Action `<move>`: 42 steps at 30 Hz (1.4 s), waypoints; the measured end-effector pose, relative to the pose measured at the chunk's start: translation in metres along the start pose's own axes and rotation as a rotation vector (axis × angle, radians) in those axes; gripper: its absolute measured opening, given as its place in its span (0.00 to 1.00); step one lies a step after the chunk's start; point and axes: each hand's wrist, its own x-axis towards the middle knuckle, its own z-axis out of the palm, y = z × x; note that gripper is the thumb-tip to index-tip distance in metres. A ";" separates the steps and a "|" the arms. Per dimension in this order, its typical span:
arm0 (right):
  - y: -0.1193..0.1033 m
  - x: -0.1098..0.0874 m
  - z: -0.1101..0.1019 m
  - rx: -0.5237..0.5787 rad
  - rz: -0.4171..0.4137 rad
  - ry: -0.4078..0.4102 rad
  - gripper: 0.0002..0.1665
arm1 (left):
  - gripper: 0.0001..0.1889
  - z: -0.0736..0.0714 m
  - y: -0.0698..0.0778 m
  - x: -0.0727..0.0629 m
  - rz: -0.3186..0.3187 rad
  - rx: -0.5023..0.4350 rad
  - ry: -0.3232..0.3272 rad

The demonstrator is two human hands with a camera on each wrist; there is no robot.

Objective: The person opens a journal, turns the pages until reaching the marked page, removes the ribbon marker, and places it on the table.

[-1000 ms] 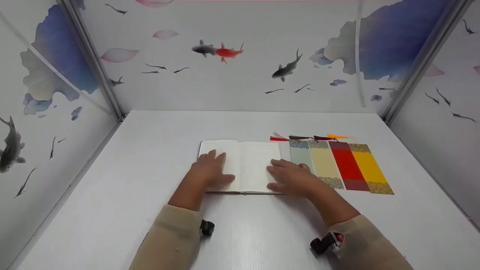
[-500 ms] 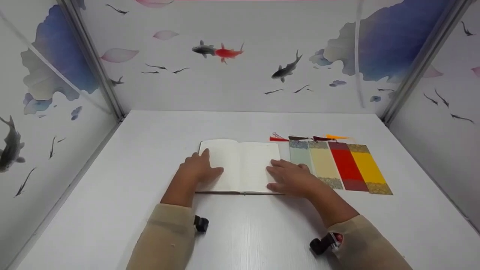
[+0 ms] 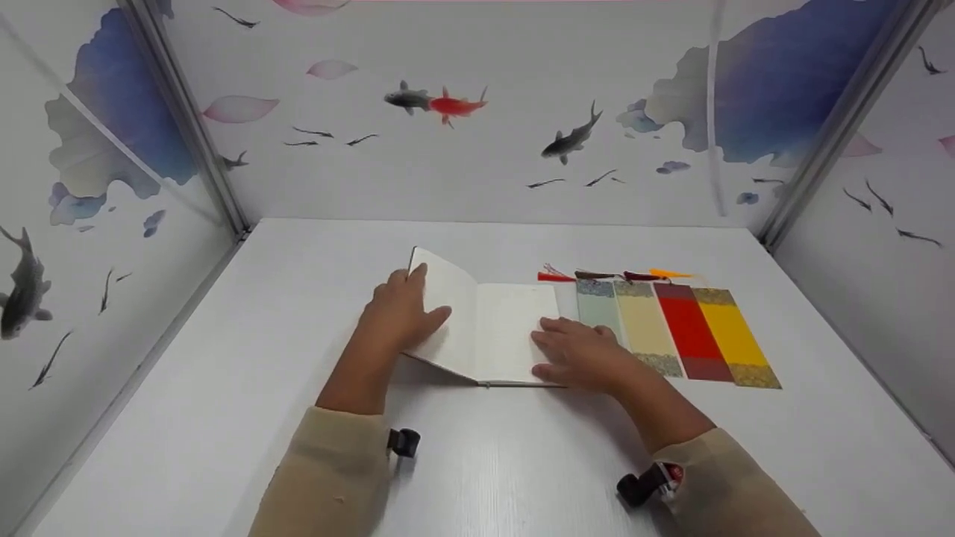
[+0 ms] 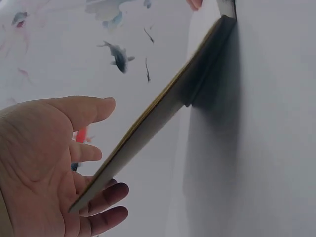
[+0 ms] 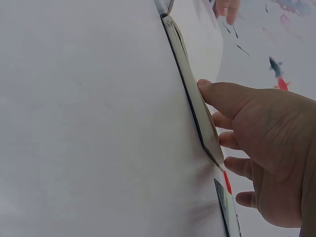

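An open notebook (image 3: 511, 313) with pale blank pages lies on the white table. Its left cover (image 4: 143, 123) is tilted up off the tabletop, while the right half lies flat. My left hand (image 3: 395, 309) holds the raised cover by its outer edge: thumb and index finger are on the page side, other fingers behind it. On the right page, my right hand (image 3: 578, 350) rests with fingers spread and fairly straight, the thumb (image 5: 222, 94) near the page's lower edge.
Right of the notebook lie several tasselled bookmarks: a pale green one (image 3: 597, 302), a cream one (image 3: 645, 321), a red one (image 3: 690, 328) and a yellow one (image 3: 731, 332). Their tassels point away from me. Printed walls (image 3: 462, 171) enclose the table (image 3: 313, 253).
My left hand has slid left from the page to the notebook's outer edge, then lifted the left cover, which lay flat before. The right hand has stayed in place.
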 end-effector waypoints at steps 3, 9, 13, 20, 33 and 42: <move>-0.001 -0.002 -0.001 -0.004 -0.005 0.007 0.43 | 0.45 -0.004 0.012 -0.006 0.042 -0.025 0.035; -0.001 -0.002 -0.002 0.055 -0.018 -0.002 0.45 | 0.40 -0.007 0.029 -0.017 0.128 -0.070 0.054; -0.001 -0.002 -0.001 0.078 -0.017 -0.004 0.46 | 0.39 -0.006 0.041 -0.025 0.153 -0.075 0.042; -0.001 -0.001 -0.005 0.118 -0.018 0.015 0.46 | 0.42 0.005 0.059 -0.035 0.274 -0.093 -0.017; -0.018 -0.019 -0.031 0.637 -0.117 0.270 0.39 | 0.45 0.029 0.062 -0.030 0.374 -0.230 -0.136; -0.026 -0.025 -0.036 0.708 -0.149 0.332 0.34 | 0.48 0.036 0.053 -0.022 0.451 -0.316 -0.239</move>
